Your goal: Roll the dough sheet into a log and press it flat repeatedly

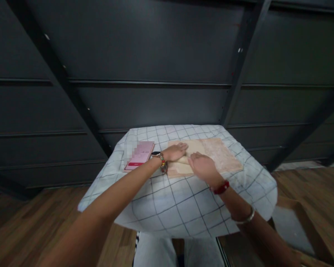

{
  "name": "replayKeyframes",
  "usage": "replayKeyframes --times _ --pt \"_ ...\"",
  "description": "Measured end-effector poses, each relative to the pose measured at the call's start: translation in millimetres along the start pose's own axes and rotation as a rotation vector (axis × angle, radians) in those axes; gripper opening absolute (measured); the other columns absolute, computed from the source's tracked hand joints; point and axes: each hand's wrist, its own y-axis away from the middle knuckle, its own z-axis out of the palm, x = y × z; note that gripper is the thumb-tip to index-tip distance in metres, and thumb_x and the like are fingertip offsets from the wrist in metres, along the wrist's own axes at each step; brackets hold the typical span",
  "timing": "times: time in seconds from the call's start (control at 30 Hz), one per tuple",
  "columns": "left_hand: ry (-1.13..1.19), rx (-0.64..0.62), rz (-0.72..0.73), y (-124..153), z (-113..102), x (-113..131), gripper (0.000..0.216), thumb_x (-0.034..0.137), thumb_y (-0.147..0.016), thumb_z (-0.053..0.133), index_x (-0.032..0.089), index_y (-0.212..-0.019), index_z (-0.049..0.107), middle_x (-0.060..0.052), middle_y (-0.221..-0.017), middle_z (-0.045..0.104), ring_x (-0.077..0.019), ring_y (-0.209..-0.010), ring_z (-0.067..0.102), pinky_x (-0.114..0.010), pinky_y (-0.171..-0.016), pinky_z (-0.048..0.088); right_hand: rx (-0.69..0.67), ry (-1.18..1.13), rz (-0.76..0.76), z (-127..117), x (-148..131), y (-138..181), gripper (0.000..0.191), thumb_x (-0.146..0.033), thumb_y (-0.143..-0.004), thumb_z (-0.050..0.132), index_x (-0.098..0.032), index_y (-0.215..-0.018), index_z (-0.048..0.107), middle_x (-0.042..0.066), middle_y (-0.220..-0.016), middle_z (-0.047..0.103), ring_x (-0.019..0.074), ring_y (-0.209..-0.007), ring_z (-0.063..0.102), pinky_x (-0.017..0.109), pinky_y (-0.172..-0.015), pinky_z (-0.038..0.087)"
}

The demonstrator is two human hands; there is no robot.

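A peach cloth (pixel 221 154), which looks like a small towel, is spread on the table. A paler cream layer (pixel 195 145) lies over its left half, with a raised fold between my hands. My left hand (pixel 176 151) rests palm down on the left part of the cloth, fingers stretched out. Close to its right, my right hand (pixel 203 167) has its fingers together and bent at the edge of the fold, seemingly pinching it. The fingertips are partly hidden by the hand. A dark-faced watch and beaded bracelet circle the left wrist; a red bracelet is on the right.
A pink book or box (pixel 141 152) with a red band lies left of the cloth. A white checked tablecloth (pixel 180 207) covers the small table. Behind stands a dark panelled metal wall (pixel 156 107). An open cardboard box (pixel 300 222) sits on the wooden floor at right.
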Motion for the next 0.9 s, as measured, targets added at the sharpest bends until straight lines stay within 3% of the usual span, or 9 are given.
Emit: replayKeyframes --times 0.13,0.27,0.33,0.43,0.5,0.6,0.77,0.9 --pt "-0.097 -0.112 0.036 37.3 -0.7 10.3 0.053 0.032 -0.095 0.019 0.018 -0.145 0.033 -0.004 -0.154 0.028 -0.0201 -0.143 0.019 -0.040 -0.115 0.014 0.044 0.111 0.065 4.8 -44.6 30.8 0.026 -0.011 -0.090 0.047 -0.009 -0.112 0.059 0.015 -0.096 0.064 0.0230 -0.089 0.059 0.034 -0.076 0.049" --pt "-0.184 -0.059 0.038 62.2 -3.5 19.3 0.052 0.030 -0.097 0.014 0.019 -0.146 0.031 -0.002 -0.154 0.027 -0.0169 -0.144 0.011 -0.037 -0.116 0.008 0.077 0.092 -0.002 -8.5 -56.3 47.7 0.032 -0.004 -0.088 0.042 -0.013 -0.113 0.059 0.012 -0.090 0.064 0.0210 -0.078 0.059 0.032 -0.068 0.048" --pt "-0.202 -0.017 0.032 62.6 -5.8 23.2 0.053 0.033 -0.099 0.013 0.018 -0.145 0.033 -0.003 -0.154 0.028 -0.0172 -0.144 0.011 -0.037 -0.116 0.008 0.072 0.035 -0.070 -20.7 -35.9 45.2 0.032 -0.005 -0.088 0.042 -0.015 -0.112 0.061 0.012 -0.090 0.064 0.0207 -0.078 0.058 0.033 -0.069 0.048" --pt "-0.211 0.069 0.026 45.4 -7.9 31.0 0.055 0.037 -0.100 0.011 0.016 -0.145 0.033 -0.006 -0.153 0.029 -0.0192 -0.144 0.014 -0.038 -0.116 0.012 0.024 -0.092 -0.141 -32.7 20.4 32.8 0.038 -0.002 -0.086 0.042 -0.015 -0.116 0.061 0.011 -0.102 0.065 0.0208 -0.090 0.059 0.033 -0.080 0.048" --pt "-0.214 0.117 0.010 26.3 -5.9 37.7 0.054 0.038 -0.100 0.013 0.014 -0.144 0.034 -0.008 -0.153 0.030 -0.0213 -0.143 0.016 -0.039 -0.115 0.015 -0.027 -0.202 -0.143 -31.3 61.2 23.1 0.041 -0.003 -0.085 0.044 -0.015 -0.120 0.060 0.010 -0.107 0.065 0.0198 -0.096 0.059 0.032 -0.083 0.047" --pt "-0.222 0.086 -0.028 -1.8 1.9 45.6 0.050 0.037 -0.099 0.018 0.014 -0.137 0.041 -0.010 -0.149 0.037 -0.0250 -0.141 0.024 -0.042 -0.112 0.022 -0.135 -0.344 -0.202 -17.7 104.2 10.8 0.033 -0.015 -0.092 0.044 -0.016 -0.120 0.061 0.009 -0.113 0.067 0.0186 -0.102 0.060 0.030 -0.088 0.047" --pt "-0.180 -0.017 -0.058 -27.4 9.0 38.7 0.046 0.032 -0.101 0.017 0.014 -0.127 0.050 -0.010 -0.140 0.047 -0.0242 -0.136 0.034 -0.038 -0.109 0.029 -0.223 -0.267 -0.063 1.9 110.5 -1.9 0.039 -0.031 -0.099 0.032 -0.016 -0.117 0.063 0.009 -0.121 0.065 0.0187 -0.107 0.061 0.028 -0.089 0.046" --pt "-0.110 -0.017 -0.114 -39.6 5.0 26.5 0.036 0.034 -0.101 0.032 0.014 -0.120 0.056 -0.012 -0.132 0.053 -0.0265 -0.124 0.047 -0.043 -0.103 0.037 -0.227 -0.117 -0.004 1.9 94.7 -0.3 0.042 -0.035 -0.101 0.028 -0.013 -0.105 0.063 0.012 -0.104 0.070 0.0190 -0.095 0.064 0.026 -0.078 0.045"
